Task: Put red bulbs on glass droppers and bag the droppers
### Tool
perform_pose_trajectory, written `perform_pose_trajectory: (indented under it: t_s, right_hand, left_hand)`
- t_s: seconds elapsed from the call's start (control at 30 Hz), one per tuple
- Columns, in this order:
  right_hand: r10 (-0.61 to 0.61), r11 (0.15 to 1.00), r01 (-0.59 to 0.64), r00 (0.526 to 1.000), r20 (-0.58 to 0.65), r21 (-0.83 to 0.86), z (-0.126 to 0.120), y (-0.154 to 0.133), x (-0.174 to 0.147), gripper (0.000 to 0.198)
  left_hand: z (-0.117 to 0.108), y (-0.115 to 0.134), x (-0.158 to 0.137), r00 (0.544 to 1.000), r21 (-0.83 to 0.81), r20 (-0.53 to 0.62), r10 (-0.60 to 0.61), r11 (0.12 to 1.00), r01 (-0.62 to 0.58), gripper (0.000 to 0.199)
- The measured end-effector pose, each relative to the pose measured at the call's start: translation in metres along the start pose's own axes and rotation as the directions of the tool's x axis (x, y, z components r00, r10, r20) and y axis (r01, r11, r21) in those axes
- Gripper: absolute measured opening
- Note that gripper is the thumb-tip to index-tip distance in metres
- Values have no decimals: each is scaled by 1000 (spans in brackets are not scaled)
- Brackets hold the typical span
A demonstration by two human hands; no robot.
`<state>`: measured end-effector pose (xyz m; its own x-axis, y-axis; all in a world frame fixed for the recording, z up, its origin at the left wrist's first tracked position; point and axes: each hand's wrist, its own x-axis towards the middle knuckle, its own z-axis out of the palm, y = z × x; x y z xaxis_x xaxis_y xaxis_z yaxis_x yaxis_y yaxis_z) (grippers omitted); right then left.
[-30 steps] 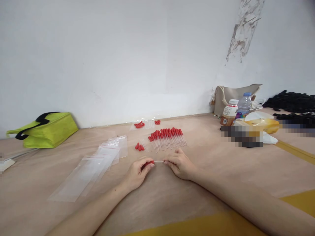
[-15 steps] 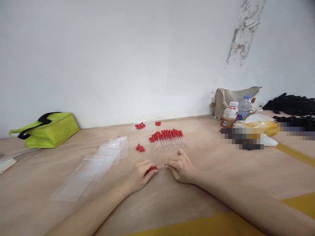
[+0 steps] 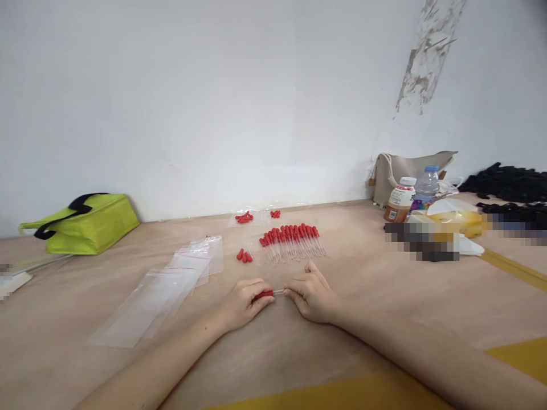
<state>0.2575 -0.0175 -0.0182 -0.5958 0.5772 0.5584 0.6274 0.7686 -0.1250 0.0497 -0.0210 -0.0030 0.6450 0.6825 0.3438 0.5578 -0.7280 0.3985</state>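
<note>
The left hand [image 3: 248, 303] pinches a red bulb [image 3: 264, 294] and the right hand [image 3: 311, 296] pinches the thin clear tube [image 3: 278, 292] that meets it, near the row of red-topped droppers [image 3: 293, 243] on the bench [image 3: 384, 279], so a soft, straight grip seems best, since the tube might snap.

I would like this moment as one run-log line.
left hand: grips red bulb | right hand: pinches clear tube | beyond: red-topped tubes in row | left side: clear bags

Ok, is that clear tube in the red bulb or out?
It looks in: the clear tube runs straight from the red bulb in the left hand to the right hand. How deep, I can't tell.
</note>
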Motion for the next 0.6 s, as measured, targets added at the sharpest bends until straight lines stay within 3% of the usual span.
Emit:
perform_pose_trajectory:
  t_s: [0.17,0.33,0.4,0.47,0.5,0.53,0.6]
  right_hand:
    - [-80,993,77,996,-37,-88,-5,1,3,21]
    - [-153,971,152,988,7,-182,-5,-9,3,21]
    - [-102,981,107,994,41,-161,-7,-13,5,20]
    - [26,994,-21,998,51,-104,-11,-11,8,20]
    - [121,991,-117,992,47,-66,-13,-8,12,21]
    - [231,973,-230,972,38,-26,-15,-4,16,24]
    - [457,888,-457,889,8,45,-16,10,27,29]
  left_hand:
    - [-23,4,5,997,-7,66,-50,999,50,22]
    - [-42,6,7,960,-66,279,-2,998,21,23]
    - [-39,-2,5,981,-75,192,-6,997,20,21]
    - [-32,-13,3,997,-76,-48,-66,995,63,26]
    - [-28,-20,1,981,-80,-158,-116,991,105,32]
    - [-23,-26,0,957,-78,-244,-160,986,145,35]
    - [-17,-37,-1,910,-85,-339,-240,971,225,36]
